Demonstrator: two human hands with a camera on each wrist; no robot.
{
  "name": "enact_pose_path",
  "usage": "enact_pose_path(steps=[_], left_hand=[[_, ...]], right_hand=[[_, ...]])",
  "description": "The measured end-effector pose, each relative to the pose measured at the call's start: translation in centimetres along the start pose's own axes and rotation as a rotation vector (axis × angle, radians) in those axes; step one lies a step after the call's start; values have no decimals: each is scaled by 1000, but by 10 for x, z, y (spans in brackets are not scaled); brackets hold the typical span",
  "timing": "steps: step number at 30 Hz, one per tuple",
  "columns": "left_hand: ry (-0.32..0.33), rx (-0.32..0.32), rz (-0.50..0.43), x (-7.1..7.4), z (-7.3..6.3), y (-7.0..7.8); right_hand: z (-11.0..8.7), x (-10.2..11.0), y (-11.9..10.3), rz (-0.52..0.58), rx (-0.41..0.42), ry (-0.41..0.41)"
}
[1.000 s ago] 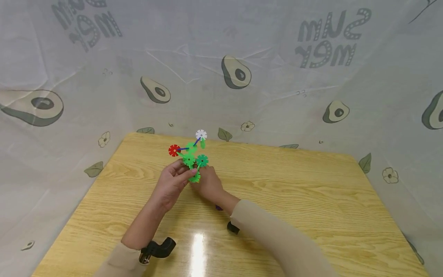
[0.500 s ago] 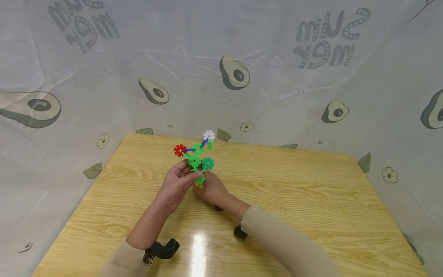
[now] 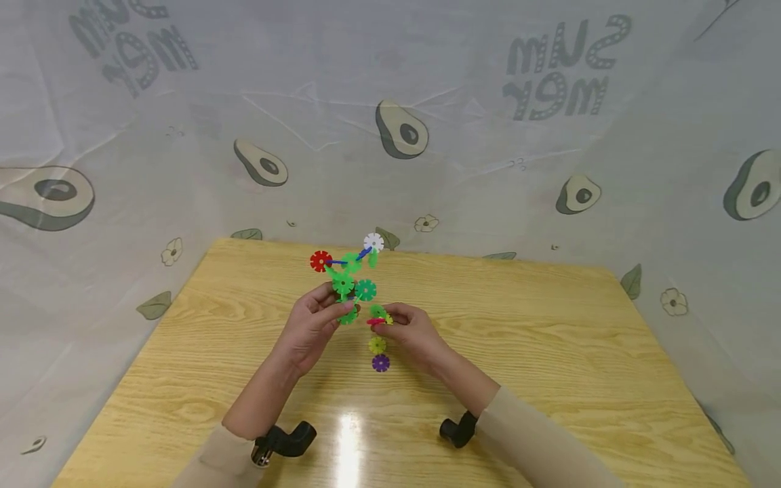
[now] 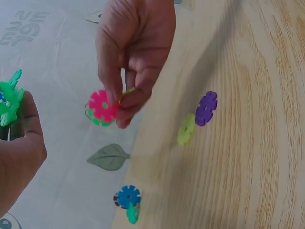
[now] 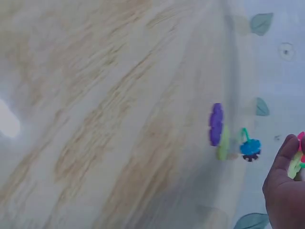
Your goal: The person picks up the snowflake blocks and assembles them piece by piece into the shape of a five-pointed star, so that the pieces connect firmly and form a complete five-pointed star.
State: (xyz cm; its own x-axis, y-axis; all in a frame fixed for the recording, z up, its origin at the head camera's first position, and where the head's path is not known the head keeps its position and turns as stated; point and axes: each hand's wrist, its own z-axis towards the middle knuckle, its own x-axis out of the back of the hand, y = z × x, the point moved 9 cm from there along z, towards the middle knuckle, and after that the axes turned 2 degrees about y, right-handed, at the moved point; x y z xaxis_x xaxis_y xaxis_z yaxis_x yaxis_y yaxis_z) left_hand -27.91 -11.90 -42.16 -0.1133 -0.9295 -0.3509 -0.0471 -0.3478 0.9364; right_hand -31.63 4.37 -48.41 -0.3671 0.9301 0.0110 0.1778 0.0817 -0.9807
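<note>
1. Cluster (image 3: 338,285) of notched discs, mostly green, with a red disc (image 3: 316,265) to the left and a white disc (image 3: 369,247) at the far tip: my left grip (image 3: 310,329) holds it above the bench (image 3: 518,325), thumb in front, fingers behind, probably placed low so its branches are uncovered.
2. My right grip (image 3: 419,333), just beside it, is narrow, pinching a pink disc (image 4: 98,108) with a green disc (image 4: 98,123) and a yellow piece (image 4: 127,92). Fingertips likely suit such thin, flat parts. I cannot tell how these three join.
3. Nearer me, a yellow disc (image 3: 373,347) and a purple disc (image 3: 377,366) sit side by side, seemingly touching, arguably handy for my right grip.
</note>
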Motion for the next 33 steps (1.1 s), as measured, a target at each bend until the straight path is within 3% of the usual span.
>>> enact_pose_path(steps=[5, 8, 17, 25, 33], left_hand=[[3, 14, -24, -2, 0, -1], [16, 19, -51, -2, -2, -2], [3, 32, -78, -8, -3, -4], [45, 55, -45, -6, -3, -7], [66, 35, -51, -4, -3, -6]], right_hand=[[-11, 10, -5, 63, -50, 32], [-16, 12, -11, 115, -58, 11], [-26, 15, -34, 393, -36, -47], [-33, 12, -57, 457, 9, -122], [-36, 15, -73, 421, 78, -134]])
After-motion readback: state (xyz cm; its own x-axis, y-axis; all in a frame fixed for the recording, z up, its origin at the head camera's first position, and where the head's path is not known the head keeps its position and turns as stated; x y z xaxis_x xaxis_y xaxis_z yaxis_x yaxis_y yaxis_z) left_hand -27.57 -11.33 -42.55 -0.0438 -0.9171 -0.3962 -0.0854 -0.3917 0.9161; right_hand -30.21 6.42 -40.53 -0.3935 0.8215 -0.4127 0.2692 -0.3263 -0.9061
